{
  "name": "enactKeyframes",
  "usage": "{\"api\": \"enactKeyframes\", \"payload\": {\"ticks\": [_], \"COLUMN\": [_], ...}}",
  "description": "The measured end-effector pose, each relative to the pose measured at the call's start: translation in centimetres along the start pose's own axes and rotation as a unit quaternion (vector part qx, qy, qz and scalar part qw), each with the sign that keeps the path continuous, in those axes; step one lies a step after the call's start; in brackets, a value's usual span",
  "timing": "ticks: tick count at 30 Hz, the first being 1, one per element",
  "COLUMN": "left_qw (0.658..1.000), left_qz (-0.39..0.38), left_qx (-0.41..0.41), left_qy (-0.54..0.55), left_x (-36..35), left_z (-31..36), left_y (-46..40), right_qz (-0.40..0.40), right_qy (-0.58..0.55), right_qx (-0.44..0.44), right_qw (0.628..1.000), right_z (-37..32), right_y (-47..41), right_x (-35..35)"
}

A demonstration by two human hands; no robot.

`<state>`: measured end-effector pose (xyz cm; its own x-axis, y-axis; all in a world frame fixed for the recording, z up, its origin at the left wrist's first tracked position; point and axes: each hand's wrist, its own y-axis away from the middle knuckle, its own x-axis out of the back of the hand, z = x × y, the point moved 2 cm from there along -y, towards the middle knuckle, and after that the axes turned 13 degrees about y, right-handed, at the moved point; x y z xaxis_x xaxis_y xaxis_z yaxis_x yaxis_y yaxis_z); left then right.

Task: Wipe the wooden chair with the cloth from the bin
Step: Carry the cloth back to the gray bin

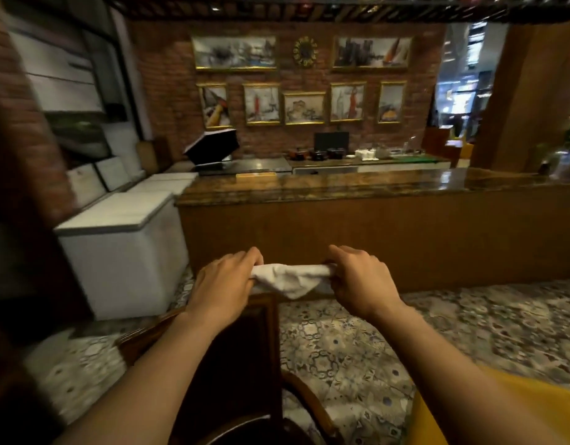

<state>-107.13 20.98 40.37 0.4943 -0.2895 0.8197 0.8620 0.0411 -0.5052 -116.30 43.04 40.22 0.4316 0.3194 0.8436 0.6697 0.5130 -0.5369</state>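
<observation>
Cloth (288,279) gripped taut between left hand (224,282) and right hand (360,279).
Advised: fold flat before wiping chair (245,364) back.

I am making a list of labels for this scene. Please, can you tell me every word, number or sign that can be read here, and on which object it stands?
No text can be read in this view.
Framed pictures on the brick wall: painted scenes only, no legible captions.
Round wall ornament: too blurred to show any numerals.
White cloth, wooden chair, white chest: no visible print.
</observation>
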Motion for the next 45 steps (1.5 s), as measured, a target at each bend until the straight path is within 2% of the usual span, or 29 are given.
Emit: {"api": "enactKeyframes", "payload": {"ticks": [6,10,13,17,24,27,30,34,41,45], "left_qw": [0.985,0.962,0.932,0.885,0.82,0.771,0.742,0.709,0.65,0.616], "left_qz": [0.028,0.065,0.094,0.122,0.161,0.168,0.184,0.185,0.162,0.111], "left_qx": [0.129,0.21,0.286,0.379,0.468,0.527,0.559,0.605,0.697,0.748], "left_qy": [-0.111,-0.161,-0.202,-0.241,-0.289,-0.315,-0.321,-0.311,-0.256,-0.218], "left_x": [9.8,18.3,25.1,33.9,47.4,50.8,52.2,51.4,44.5,39.8], "left_z": [-7.9,-11.9,-14.7,-17.0,-16.6,-16.0,-15.6,-16.4,-19.1,-20.9], "left_y": [10.1,18.6,27.0,39.8,63.0,72.5,80.1,87.7,97.6,101.4], "right_qz": [0.001,0.019,0.025,0.011,-0.004,-0.019,-0.037,-0.071,-0.154,-0.223], "right_qy": [-0.093,-0.136,-0.166,-0.227,-0.291,-0.313,-0.327,-0.332,-0.302,-0.275], "right_qx": [0.129,0.213,0.291,0.373,0.487,0.53,0.566,0.593,0.647,0.664], "right_qw": [0.987,0.967,0.942,0.9,0.823,0.788,0.756,0.73,0.683,0.658], "right_z": [-14.7,-27.2,-38.4,-53.0,-76.5,-84.7,-90.8,-96.4,-102.3,-103.5], "right_y": [-3.2,-3.9,-2.7,1.8,14.5,20.8,26.4,32.0,39.9,43.7], "right_x": [-2.3,-0.9,1.3,5.1,12.1,14.2,15.0,13.6,6.3,0.7]}}
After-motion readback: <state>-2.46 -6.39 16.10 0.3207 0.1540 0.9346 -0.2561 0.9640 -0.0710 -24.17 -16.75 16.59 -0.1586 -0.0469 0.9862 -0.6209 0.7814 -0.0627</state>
